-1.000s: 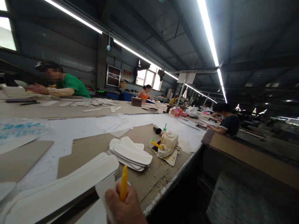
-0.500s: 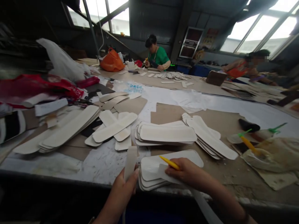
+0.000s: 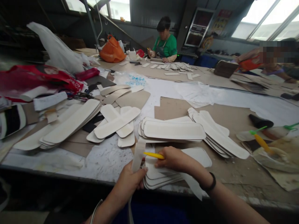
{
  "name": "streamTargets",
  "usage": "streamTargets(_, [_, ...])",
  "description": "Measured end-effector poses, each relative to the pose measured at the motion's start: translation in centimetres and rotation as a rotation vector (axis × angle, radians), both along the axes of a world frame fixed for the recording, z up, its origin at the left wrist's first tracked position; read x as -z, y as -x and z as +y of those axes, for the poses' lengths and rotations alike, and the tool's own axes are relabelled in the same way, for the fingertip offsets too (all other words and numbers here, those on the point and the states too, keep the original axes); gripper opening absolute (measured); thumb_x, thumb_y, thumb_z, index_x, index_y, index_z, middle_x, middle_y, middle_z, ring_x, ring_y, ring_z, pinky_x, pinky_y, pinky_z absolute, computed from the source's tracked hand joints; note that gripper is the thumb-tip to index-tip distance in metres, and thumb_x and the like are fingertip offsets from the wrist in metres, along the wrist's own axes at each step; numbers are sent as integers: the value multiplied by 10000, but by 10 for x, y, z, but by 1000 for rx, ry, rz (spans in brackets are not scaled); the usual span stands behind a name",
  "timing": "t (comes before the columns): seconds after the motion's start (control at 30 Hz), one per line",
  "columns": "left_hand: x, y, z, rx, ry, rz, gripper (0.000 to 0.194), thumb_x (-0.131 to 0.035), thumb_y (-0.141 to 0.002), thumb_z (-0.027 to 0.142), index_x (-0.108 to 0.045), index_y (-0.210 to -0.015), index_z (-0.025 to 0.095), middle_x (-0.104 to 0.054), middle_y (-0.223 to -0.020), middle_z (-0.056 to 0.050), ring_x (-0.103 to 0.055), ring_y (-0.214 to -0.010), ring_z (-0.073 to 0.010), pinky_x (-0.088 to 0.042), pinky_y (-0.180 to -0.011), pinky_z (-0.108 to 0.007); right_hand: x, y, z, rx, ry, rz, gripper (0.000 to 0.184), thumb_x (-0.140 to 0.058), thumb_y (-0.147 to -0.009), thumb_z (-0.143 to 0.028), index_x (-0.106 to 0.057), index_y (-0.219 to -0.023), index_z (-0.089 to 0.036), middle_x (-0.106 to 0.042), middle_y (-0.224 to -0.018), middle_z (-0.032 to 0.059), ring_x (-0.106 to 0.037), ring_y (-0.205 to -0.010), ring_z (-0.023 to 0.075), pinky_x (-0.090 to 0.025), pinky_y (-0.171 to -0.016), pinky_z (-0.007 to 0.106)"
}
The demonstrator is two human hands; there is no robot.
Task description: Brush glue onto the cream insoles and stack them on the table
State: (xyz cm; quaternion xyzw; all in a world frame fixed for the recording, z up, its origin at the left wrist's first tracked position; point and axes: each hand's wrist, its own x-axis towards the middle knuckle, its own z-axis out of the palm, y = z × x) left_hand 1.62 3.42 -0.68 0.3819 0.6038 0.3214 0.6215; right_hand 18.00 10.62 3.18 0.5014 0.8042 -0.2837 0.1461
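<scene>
My left hand [image 3: 132, 177] is closed around a pale flat strip [image 3: 139, 152], its upper end standing above my fingers. A narrow tail hangs below that hand. My right hand [image 3: 174, 160] grips a yellow pointed stick [image 3: 153, 155], its tip reaching the strip's edge. Beneath my right wrist hangs another length of whitish strip [image 3: 192, 184]; whether my fingers hold it too, I cannot tell. Both hands are over a stack of white rounded panels [image 3: 161, 183] at the table's front edge. A second stack of long white panels [image 3: 174, 130] lies just behind.
Crossed white panels [image 3: 118, 124] and a fanned pile [image 3: 72, 124] lie left. More panels [image 3: 219, 135] lie right, near a bag with a yellow stick [image 3: 263, 143]. A red bag [image 3: 42, 81] is far left. A co-worker in green [image 3: 169, 46] sits across; another person bends far right.
My right hand has moved left with the yellow stick, from over the panel stack to the strip in my left hand. The trailing strip under my right arm has shifted. The view has tilted down slightly.
</scene>
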Motion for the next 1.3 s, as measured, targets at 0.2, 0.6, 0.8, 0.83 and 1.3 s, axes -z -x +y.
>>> streamTargets(0.2, [1,0,-2,-40,0,4,411,-583,-649,411,-517,-925,113,-480,-390,59,-422,-383,-114,-305,-414,-222,1,3,-1,-37,-52,-24,267,-573,-717,-391,-690,-820,-174,-695,-752,92,-629,-684,211,-354,-510,230])
streamTargets(0.6, [20,-7,5,-168,-139,128,300,-650,-543,417,-476,-602,180,-385,-457,81,-379,-437,-98,-325,-454,-228,-2,4,-9,-50,-118,-12,260,-554,-736,-366,-695,-822,-166,-705,-762,110,-645,-705,226,-404,-549,237])
streamTargets(0.8, [19,-9,7,-121,-202,204,228,-615,-592,365,-551,-694,172,-538,-578,20,-510,-577,-173,-388,-562,-266,1,4,-15,-44,-146,13,340,-523,-756,-424,-697,-849,-148,-703,-799,134,-644,-735,244,-429,-590,264])
streamTargets(0.83, [16,-9,6,-109,-211,217,230,-606,-602,366,-561,-720,173,-566,-609,7,-530,-612,-192,-396,-587,-277,1,5,-17,-38,-151,16,351,-521,-757,-434,-695,-851,-145,-702,-803,136,-643,-743,245,-432,-600,267])
streamTargets(1.3, [-2,2,3,1,-214,297,334,-567,-659,421,-554,-864,158,-446,-425,76,-451,-421,-154,-343,-450,-249,-26,-102,-53,335,-138,24,204,-483,-796,-339,-603,-784,-174,-638,-794,58,-567,-721,178,-372,-637,251])
